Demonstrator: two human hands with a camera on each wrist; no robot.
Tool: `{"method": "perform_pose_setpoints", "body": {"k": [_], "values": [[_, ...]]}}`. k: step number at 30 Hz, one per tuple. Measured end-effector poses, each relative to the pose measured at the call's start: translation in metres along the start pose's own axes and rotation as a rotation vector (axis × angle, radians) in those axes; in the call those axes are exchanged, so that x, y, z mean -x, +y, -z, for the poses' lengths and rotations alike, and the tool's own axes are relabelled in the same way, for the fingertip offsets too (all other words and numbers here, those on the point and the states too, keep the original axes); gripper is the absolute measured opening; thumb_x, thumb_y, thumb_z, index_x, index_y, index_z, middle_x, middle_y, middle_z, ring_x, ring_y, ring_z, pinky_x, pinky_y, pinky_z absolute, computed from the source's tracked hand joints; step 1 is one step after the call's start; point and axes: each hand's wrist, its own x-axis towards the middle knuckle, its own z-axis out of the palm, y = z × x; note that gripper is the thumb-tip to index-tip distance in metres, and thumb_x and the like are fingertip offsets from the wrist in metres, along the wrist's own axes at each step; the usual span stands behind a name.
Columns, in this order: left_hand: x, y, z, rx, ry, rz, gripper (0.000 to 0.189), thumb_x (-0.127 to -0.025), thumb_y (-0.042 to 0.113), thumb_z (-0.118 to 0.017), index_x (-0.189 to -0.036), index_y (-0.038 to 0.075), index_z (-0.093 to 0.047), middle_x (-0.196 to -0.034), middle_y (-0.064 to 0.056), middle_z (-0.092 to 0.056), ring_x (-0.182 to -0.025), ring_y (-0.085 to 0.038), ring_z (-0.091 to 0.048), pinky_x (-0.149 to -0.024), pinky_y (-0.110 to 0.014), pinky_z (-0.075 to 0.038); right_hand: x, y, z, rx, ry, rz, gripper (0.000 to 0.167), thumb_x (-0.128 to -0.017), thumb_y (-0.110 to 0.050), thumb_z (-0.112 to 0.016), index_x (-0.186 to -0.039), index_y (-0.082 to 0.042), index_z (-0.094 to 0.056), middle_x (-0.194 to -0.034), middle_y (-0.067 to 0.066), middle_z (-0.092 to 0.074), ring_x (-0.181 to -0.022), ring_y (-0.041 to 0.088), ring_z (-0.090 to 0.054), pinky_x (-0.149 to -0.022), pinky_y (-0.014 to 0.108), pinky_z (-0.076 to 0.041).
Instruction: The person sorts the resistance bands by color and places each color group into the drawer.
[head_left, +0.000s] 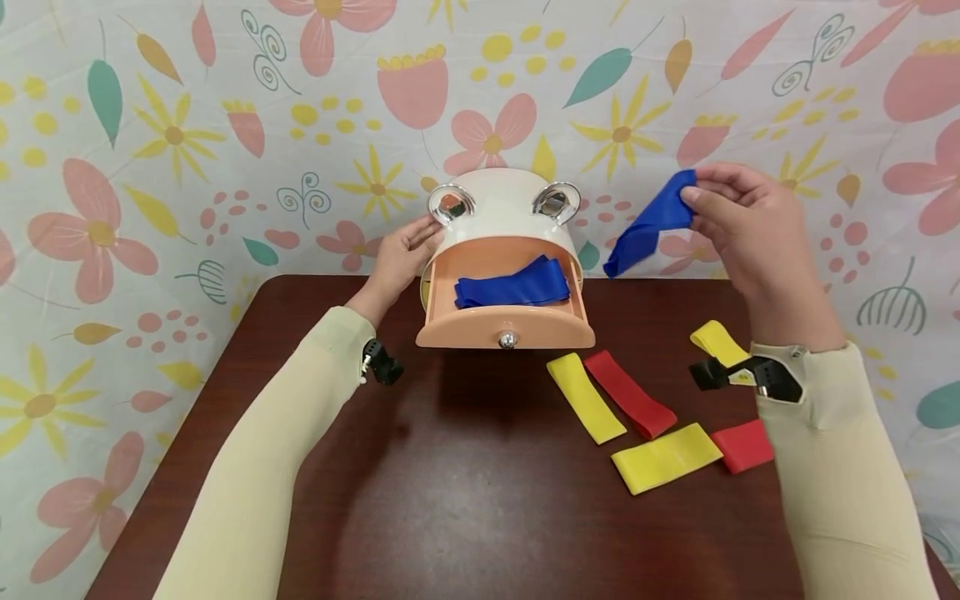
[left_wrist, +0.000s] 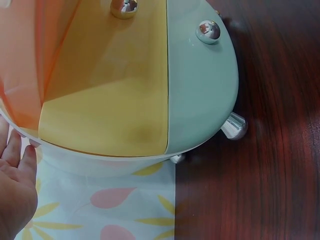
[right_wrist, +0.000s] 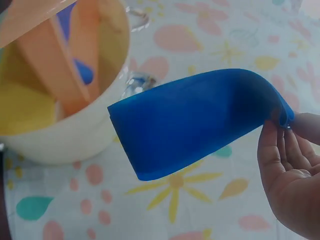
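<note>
A small white rounded drawer cabinet [head_left: 498, 204] stands on the table with its orange top drawer [head_left: 442, 327] pulled out. Inside the drawer lie folded blue elastic bands [head_left: 513, 285]. My left hand [head_left: 401, 265] rests against the cabinet's left side; in the left wrist view its fingers [left_wrist: 25, 165] touch the white rim. To the right of the cabinet, in the air, my right hand [head_left: 757, 225] pinches a blue elastic band [head_left: 656, 218] by one end between thumb and fingers. The held band [right_wrist: 195, 122] hangs folded over in the right wrist view.
Yellow bands [head_left: 667, 458] and red bands [head_left: 630, 393] lie on the dark wooden table [head_left: 450, 500], right of the cabinet. Below the orange drawer are a yellow drawer [left_wrist: 110, 100] and a green drawer [left_wrist: 202, 85] with silver knobs. A flowered cloth [head_left: 225, 125] hangs behind.
</note>
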Motion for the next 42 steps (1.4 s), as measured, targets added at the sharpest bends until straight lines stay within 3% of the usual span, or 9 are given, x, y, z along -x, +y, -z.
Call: {"method": "perform_pose_setpoints", "body": {"k": [8, 17, 24, 36, 42], "values": [[0.000, 0.001, -0.001, 0.000, 0.001, 0.004, 0.052, -0.106, 0.023, -0.058, -0.154, 0.008, -0.046, -0.154, -0.017, -0.053, -0.149, -0.026, -0.046, -0.123, -0.041, -0.041, -0.013, -0.010, -0.038, 0.012, -0.105, -0.006, 0.011, -0.090, 0.000, -0.074, -0.100, -0.004, -0.076, -0.086, 0.002, -0.079, -0.069, 0.011, -0.074, -0.070, 0.017, -0.062], [-0.003, 0.001, -0.002, -0.004, 0.002, 0.006, 0.052, -0.106, 0.022, -0.058, -0.155, 0.008, -0.046, -0.155, -0.016, -0.052, -0.148, -0.026, -0.047, -0.122, -0.041, -0.042, -0.021, -0.007, -0.072, 0.040, -0.197, -0.047, 0.009, -0.093, -0.002, -0.071, -0.100, -0.005, -0.076, -0.085, 0.002, -0.079, -0.066, 0.011, -0.073, -0.066, 0.018, -0.061], [-0.004, 0.001, -0.001, -0.003, 0.010, 0.006, 0.051, -0.106, 0.019, -0.058, -0.154, 0.006, -0.046, -0.155, -0.017, -0.052, -0.147, -0.026, -0.048, -0.122, -0.040, -0.043, -0.026, 0.000, -0.095, 0.077, -0.253, -0.098, 0.012, -0.097, -0.002, -0.065, -0.100, -0.009, -0.074, -0.085, -0.001, -0.078, -0.068, 0.008, -0.072, -0.071, 0.016, -0.061], [-0.004, 0.000, 0.001, 0.013, -0.016, 0.008, 0.053, -0.107, 0.020, -0.056, -0.156, 0.007, -0.043, -0.158, -0.017, -0.049, -0.149, -0.027, -0.045, -0.123, -0.041, -0.040, -0.030, 0.016, -0.129, 0.204, -0.343, -0.149, 0.014, -0.103, -0.004, -0.056, -0.114, -0.002, -0.065, -0.086, -0.008, -0.074, -0.070, 0.004, -0.067, -0.068, 0.016, -0.054], [-0.003, 0.001, -0.001, 0.023, -0.025, 0.008, 0.054, -0.107, 0.018, -0.056, -0.157, 0.005, -0.041, -0.158, -0.018, -0.048, -0.150, -0.027, -0.044, -0.124, -0.041, -0.039, -0.031, 0.026, -0.142, 0.284, -0.347, -0.189, 0.024, -0.104, -0.007, -0.056, -0.125, 0.001, -0.063, -0.086, -0.012, -0.072, -0.073, 0.003, -0.067, -0.073, 0.016, -0.056]]}}
